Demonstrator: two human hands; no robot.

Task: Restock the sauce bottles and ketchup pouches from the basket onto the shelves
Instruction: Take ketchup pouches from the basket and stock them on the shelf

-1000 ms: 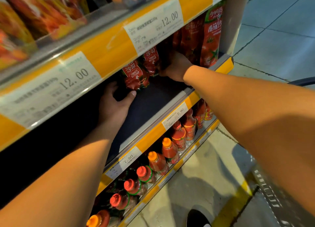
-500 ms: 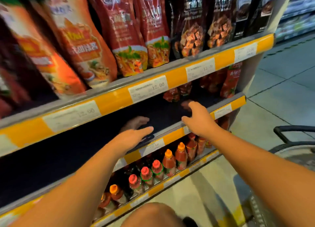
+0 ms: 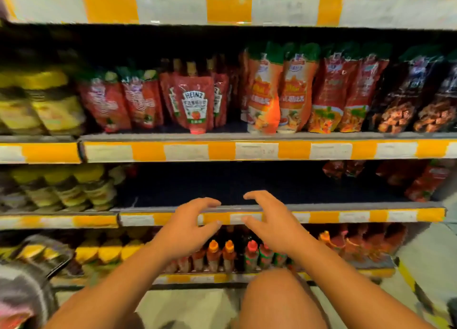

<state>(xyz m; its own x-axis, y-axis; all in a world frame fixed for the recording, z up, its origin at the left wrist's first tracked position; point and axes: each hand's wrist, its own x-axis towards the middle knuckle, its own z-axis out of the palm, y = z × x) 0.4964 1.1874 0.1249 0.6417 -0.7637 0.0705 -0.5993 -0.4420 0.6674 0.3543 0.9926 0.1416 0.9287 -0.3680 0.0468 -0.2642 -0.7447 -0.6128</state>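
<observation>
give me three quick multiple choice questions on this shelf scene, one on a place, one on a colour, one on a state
1. Where does the Heinz ketchup pouch stand?
A. shelf above the hands
B. floor
C. bottom shelf

2. What colour alternates with white on the shelf-edge strip?
A. blue
B. orange-yellow
C. green

3. What are the left hand and right hand holding?
A. a bottle each
B. one pouch together
C. nothing

Answers: 1 A, it stands on the shelf just above the dark, mostly bare one; 2 B, orange-yellow blocks sit between white labels; 3 C, fingers are spread with nothing in them.

Glossy plastic ketchup pouches (image 3: 195, 103) stand above a matt dark shelf liner (image 3: 222, 185).
</observation>
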